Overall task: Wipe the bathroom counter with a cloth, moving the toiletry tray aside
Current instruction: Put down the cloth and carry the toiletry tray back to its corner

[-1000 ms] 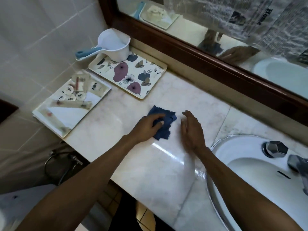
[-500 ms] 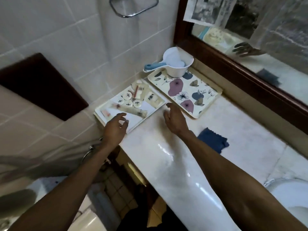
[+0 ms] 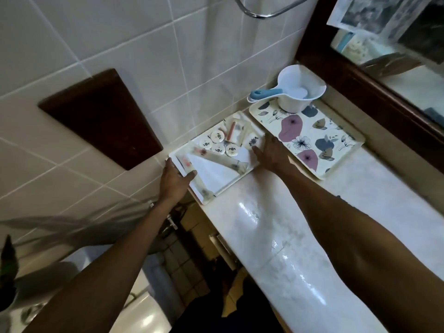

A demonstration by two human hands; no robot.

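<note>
The toiletry tray (image 3: 222,180), white and glossy, lies at the left end of the marble counter (image 3: 276,227). It carries small round tins, tubes and sachets. My left hand (image 3: 175,179) clasps its near-left corner, with the thumb over the rim and the fingers on the outer edge. Along the tray's right rim lies my right hand (image 3: 270,153), fingers stretched toward the far corner. The cloth is out of view.
A floral tray (image 3: 336,152) sits directly right of the toiletry tray, bearing a white scoop (image 3: 298,94) with a blue handle. A dark wooden mirror frame (image 3: 360,90) runs behind the counter. The tiled wall (image 3: 144,56) closes the left side, and the counter's left end drops off beside it.
Both hands have moved forward and now touch the toiletry tray's two sides. My view has swung further left, so the blue cloth has left the frame.
</note>
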